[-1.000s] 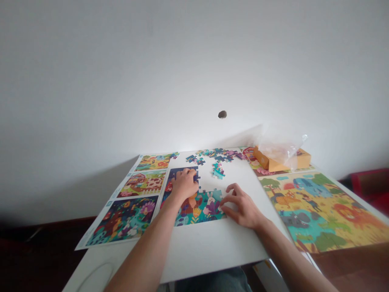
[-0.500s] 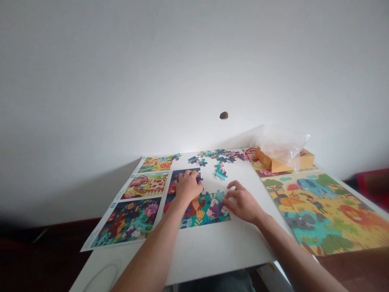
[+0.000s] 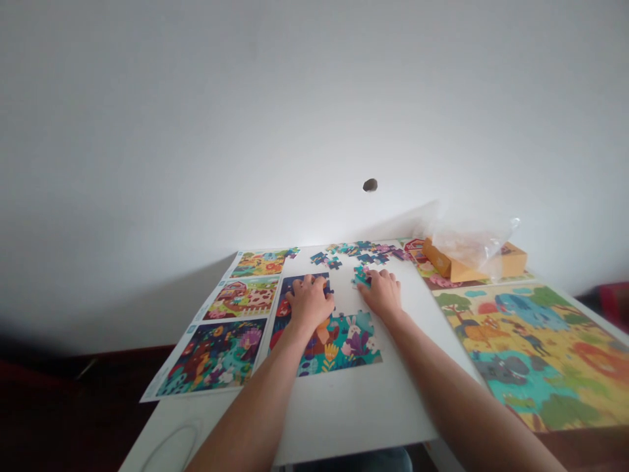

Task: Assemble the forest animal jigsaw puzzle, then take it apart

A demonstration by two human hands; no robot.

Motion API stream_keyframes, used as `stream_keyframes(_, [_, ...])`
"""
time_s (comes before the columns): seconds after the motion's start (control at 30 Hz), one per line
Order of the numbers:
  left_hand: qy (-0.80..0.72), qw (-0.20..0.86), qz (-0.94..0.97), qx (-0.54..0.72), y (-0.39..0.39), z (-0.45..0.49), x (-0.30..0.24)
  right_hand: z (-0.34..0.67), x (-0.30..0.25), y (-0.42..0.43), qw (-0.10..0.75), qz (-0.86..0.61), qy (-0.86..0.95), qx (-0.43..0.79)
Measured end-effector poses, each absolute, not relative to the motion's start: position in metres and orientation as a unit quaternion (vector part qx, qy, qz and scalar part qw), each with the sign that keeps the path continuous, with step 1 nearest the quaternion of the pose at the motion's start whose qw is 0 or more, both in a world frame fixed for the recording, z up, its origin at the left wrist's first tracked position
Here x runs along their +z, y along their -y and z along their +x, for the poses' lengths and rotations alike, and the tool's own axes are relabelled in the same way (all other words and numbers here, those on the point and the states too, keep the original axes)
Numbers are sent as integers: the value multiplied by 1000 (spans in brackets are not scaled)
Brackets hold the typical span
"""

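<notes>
A partly joined jigsaw puzzle [image 3: 327, 351] with a rabbit, a yellow flower and a dark night scene lies flat on the white table. My left hand [image 3: 310, 303] rests on its upper left part with the fingers spread, hiding the pieces beneath. To the right, my right hand [image 3: 384, 294] is on a small cluster of joined teal and pink puzzle pieces [image 3: 360, 275]. Its thumb and fingers curl around the cluster's right side and partly cover it. Between the cluster and the rabbit part, bare table shows.
Loose puzzle pieces [image 3: 366, 250] lie along the back by the wall. A reference sheet [image 3: 200, 326] with three pictures is at the left. At the right are a finished safari puzzle [image 3: 535, 347], a yellow box [image 3: 514, 262] and a clear plastic bag [image 3: 472, 239].
My right hand has moved up and away from the rabbit part onto the teal cluster. The left hand stays on the puzzle, and the view has shifted slightly.
</notes>
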State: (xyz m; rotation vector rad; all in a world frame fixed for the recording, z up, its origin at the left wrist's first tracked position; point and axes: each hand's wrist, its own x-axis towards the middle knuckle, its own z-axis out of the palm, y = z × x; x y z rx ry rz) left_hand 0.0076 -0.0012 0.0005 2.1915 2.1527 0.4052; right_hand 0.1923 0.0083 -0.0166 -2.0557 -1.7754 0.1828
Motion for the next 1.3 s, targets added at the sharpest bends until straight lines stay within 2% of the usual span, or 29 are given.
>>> stream_keyframes(0.27, [-686, 24, 715, 133, 0, 7, 0, 194, -15, -17, 209, -743, 631, 77])
stream_keyframes(0.43, [-678, 29, 721, 140, -2, 7, -2, 194, -17, -19, 242, -742, 619, 83])
stream_keyframes(0.6, [-660, 37, 727, 185, -3, 9, -1, 196, -21, -26, 353, -691, 618, 129])
stream_keyframes(0.77, [-555, 37, 789, 261, -3, 14, -1, 192, -24, -26, 474, -554, 637, 251])
stream_keyframes(1.0, [-563, 33, 771, 296, -5, 12, -2, 193, -31, -29, 482, -453, 649, 376])
stream_keyframes(1.3, [-541, 28, 771, 336, -5, 14, -3, 193, -26, -31, 499, -423, 627, 423])
